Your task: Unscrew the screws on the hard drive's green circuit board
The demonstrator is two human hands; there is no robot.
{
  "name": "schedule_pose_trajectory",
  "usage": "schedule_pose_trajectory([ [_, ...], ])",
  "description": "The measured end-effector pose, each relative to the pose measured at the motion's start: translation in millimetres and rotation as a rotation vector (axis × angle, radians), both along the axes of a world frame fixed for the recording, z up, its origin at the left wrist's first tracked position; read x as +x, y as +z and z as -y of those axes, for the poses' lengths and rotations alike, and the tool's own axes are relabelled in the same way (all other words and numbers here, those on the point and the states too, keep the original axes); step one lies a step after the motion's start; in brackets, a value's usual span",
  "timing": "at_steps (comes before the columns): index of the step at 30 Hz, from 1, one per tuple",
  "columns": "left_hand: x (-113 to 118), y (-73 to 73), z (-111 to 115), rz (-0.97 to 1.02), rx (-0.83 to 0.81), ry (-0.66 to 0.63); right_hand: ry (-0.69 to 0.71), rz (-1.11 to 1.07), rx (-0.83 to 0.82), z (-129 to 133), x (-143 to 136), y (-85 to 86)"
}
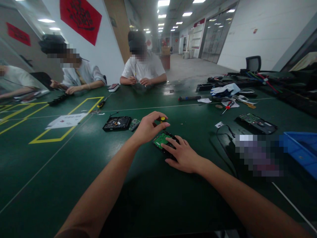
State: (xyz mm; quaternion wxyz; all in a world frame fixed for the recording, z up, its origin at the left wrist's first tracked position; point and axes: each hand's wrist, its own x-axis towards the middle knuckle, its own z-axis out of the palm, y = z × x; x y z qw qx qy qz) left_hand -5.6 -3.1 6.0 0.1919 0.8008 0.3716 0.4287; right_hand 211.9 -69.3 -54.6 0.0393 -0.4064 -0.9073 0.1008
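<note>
My left hand [150, 128] is closed, thumb and fingers pinching a screwdriver [162, 119] by its yellow-topped handle; the shaft is hidden from me. Just below it on the table lies a hard drive [160, 140], its green circuit board facing up. My right hand [184, 153] spans this drive, with its fingers spread over the top and the thumb at the near edge, gripping it against the table. Left of my left hand are another hard drive [117, 123] and a loose circuit board [134, 124]. Tiny bits, perhaps screws [182, 124], lie beyond the right hand.
On the right are another hard drive [256, 123], a blue bin [300, 150], a cable [219, 138], a red-handled screwdriver [229, 105] and gloves [225, 90]. A paper sheet [65, 121] and a yellow-black screwdriver [102, 103] lie to the left. Several people sit across the table.
</note>
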Motion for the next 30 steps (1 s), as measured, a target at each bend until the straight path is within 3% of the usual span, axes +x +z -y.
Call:
schedule_pose_trajectory([
  [4, 1, 3.1, 2, -0.043, 0.074, 0.038, -0.001, 0.004, -0.002, -1, 1, -1.7],
  [11, 3, -4.1, -1, -0.013, 0.082, 0.151, -0.001, 0.003, 0.019, 1, 0, -3.1],
  [19, 2, -5.9, -3, 0.005, 0.102, 0.125, -0.002, -0.002, 0.025, 0, -1, -3.4],
  [27, 0, -11.1, -4, 0.033, 0.000, -0.087, 0.004, 0.001, 0.029, 1, 0, -2.9],
  [30, -1, -8.7, -3, 0.008, 0.026, -0.071, 0.000, 0.006, 0.020, 0, 0, -2.9],
])
